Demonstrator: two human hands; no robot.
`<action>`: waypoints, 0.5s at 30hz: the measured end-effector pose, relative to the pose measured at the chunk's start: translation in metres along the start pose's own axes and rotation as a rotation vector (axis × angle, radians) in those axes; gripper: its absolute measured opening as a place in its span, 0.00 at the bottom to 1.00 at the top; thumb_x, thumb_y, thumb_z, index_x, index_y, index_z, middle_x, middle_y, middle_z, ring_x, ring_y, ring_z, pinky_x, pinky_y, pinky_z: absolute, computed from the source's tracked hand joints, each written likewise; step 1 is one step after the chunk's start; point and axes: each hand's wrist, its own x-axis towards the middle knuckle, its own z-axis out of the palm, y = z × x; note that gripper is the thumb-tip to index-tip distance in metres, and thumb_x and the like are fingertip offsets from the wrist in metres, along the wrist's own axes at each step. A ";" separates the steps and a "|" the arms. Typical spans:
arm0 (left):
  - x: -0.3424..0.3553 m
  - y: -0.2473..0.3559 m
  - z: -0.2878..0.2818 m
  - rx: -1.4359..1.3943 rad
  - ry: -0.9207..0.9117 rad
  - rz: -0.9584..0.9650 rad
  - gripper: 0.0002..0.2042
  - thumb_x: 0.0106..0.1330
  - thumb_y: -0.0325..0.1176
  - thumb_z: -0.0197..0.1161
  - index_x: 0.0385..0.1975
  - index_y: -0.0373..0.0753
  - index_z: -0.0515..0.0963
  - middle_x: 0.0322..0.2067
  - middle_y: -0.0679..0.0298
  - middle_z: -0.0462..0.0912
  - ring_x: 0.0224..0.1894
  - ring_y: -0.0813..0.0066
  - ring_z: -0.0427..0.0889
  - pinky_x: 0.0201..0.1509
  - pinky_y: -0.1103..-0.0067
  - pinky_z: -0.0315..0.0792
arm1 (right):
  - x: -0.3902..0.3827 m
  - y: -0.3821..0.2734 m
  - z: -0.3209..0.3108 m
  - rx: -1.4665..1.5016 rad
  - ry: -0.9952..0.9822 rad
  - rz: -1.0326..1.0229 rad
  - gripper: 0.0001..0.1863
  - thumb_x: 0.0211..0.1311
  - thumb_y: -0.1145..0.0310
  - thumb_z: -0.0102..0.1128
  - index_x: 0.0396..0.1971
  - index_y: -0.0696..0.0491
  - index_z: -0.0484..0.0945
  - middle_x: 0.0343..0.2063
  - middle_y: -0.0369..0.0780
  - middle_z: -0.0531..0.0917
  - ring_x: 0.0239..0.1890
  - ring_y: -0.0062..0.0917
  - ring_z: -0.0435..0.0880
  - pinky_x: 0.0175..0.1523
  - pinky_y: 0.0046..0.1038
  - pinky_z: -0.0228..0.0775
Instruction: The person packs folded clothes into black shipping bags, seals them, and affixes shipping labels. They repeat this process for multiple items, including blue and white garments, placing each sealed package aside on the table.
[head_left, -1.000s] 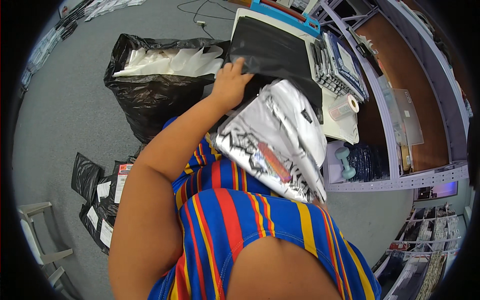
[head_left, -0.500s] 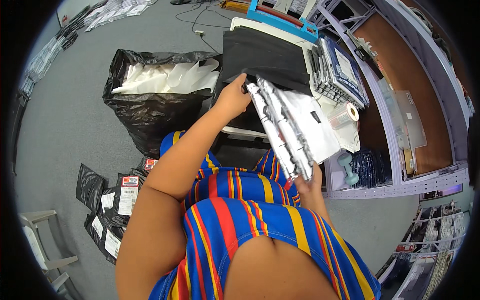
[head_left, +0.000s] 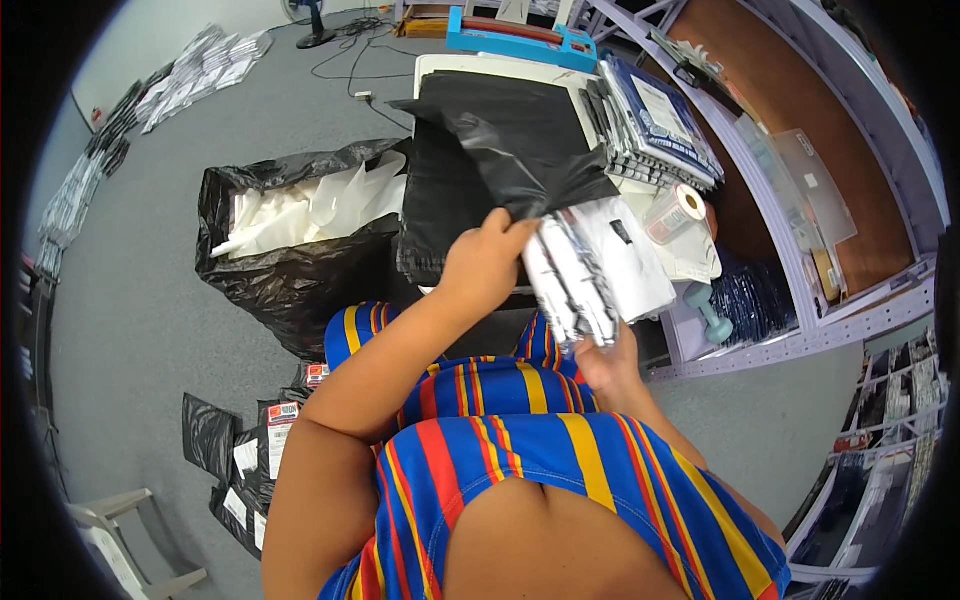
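Open floor (head_left: 150,300) left — bag (head_left: 305,290) between, roll (head_left: 672,216) right

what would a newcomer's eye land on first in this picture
Probably the blue clothing with red and yellow stripes, filling the lower middle. Just above, the right hand holds the near end of a wrapped white bundle, the left hand at its far corner beside raised black plastic. Farther left, a black sack of white sheets stands open.

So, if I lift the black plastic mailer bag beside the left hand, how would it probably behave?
The black plastic mailer bag is probably floppy, as its raised part creases and bends. It is likely light, since it looks like thin film, and perhaps slippery, given its smooth sheen.
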 end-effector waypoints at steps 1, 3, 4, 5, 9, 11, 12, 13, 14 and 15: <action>-0.001 -0.002 -0.003 -0.037 0.029 -0.044 0.13 0.49 0.26 0.51 0.37 0.42 0.72 0.25 0.56 0.68 0.24 0.59 0.73 0.27 0.71 0.67 | -0.008 0.002 -0.002 -0.064 -0.115 0.073 0.13 0.58 0.66 0.45 0.43 0.53 0.67 0.32 0.40 0.77 0.30 0.26 0.78 0.30 0.27 0.72; -0.008 -0.019 -0.011 -0.612 0.037 -0.398 0.08 0.52 0.31 0.52 0.33 0.42 0.71 0.24 0.60 0.67 0.27 0.69 0.71 0.29 0.77 0.66 | -0.050 -0.005 0.030 -0.453 -0.200 0.200 0.12 0.59 0.65 0.44 0.39 0.55 0.69 0.26 0.40 0.77 0.26 0.26 0.78 0.28 0.27 0.71; -0.013 -0.029 -0.018 -1.133 0.202 -0.722 0.06 0.56 0.35 0.52 0.30 0.41 0.69 0.24 0.65 0.67 0.29 0.78 0.70 0.31 0.81 0.65 | -0.060 -0.016 0.031 -0.752 -0.370 0.201 0.12 0.59 0.65 0.45 0.37 0.56 0.70 0.24 0.39 0.77 0.25 0.25 0.77 0.28 0.26 0.71; -0.026 -0.060 -0.017 -1.163 0.185 -0.780 0.08 0.59 0.39 0.50 0.27 0.42 0.68 0.24 0.69 0.66 0.28 0.83 0.67 0.32 0.85 0.63 | -0.069 -0.035 0.025 -1.058 -0.528 0.195 0.11 0.59 0.65 0.45 0.36 0.57 0.71 0.22 0.39 0.76 0.25 0.24 0.77 0.29 0.24 0.71; -0.075 -0.083 -0.014 -0.893 0.260 -0.566 0.06 0.56 0.31 0.50 0.31 0.37 0.68 0.27 0.65 0.67 0.31 0.77 0.67 0.36 0.83 0.62 | -0.029 -0.084 0.007 -1.294 -0.206 -0.166 0.12 0.57 0.67 0.47 0.36 0.58 0.73 0.18 0.38 0.76 0.24 0.19 0.76 0.30 0.20 0.67; -0.082 -0.075 -0.017 -0.297 0.201 -0.320 0.10 0.52 0.26 0.51 0.35 0.35 0.68 0.28 0.61 0.66 0.33 0.70 0.67 0.38 0.82 0.61 | 0.024 -0.076 -0.004 -1.468 -0.064 -0.514 0.13 0.55 0.69 0.47 0.38 0.59 0.72 0.20 0.41 0.77 0.25 0.23 0.76 0.32 0.22 0.66; -0.083 -0.075 -0.019 -0.178 0.202 -0.296 0.09 0.53 0.28 0.52 0.34 0.35 0.69 0.32 0.60 0.65 0.36 0.70 0.67 0.40 0.81 0.61 | 0.047 -0.069 -0.010 -1.463 -0.085 -0.682 0.14 0.54 0.69 0.46 0.39 0.60 0.71 0.21 0.43 0.77 0.26 0.27 0.77 0.34 0.25 0.67; -0.088 -0.081 -0.012 -0.305 0.274 -0.319 0.11 0.52 0.28 0.53 0.36 0.34 0.67 0.34 0.59 0.64 0.37 0.70 0.67 0.42 0.80 0.61 | 0.067 -0.064 -0.010 -1.540 -0.073 -0.740 0.15 0.54 0.70 0.46 0.41 0.60 0.70 0.21 0.41 0.76 0.25 0.24 0.75 0.33 0.22 0.66; -0.094 -0.087 -0.005 -0.435 0.347 -0.348 0.13 0.52 0.28 0.55 0.37 0.34 0.66 0.36 0.59 0.63 0.38 0.70 0.66 0.44 0.80 0.61 | 0.081 -0.060 -0.008 -1.623 -0.062 -0.794 0.15 0.55 0.71 0.46 0.43 0.60 0.69 0.21 0.39 0.76 0.25 0.21 0.73 0.32 0.20 0.65; -0.092 -0.081 -0.006 -0.342 0.369 -0.290 0.14 0.52 0.27 0.55 0.39 0.34 0.65 0.37 0.59 0.63 0.39 0.71 0.66 0.45 0.80 0.61 | 0.089 -0.059 -0.008 -1.599 -0.044 -0.752 0.15 0.55 0.71 0.46 0.43 0.60 0.69 0.21 0.39 0.76 0.24 0.22 0.73 0.32 0.20 0.65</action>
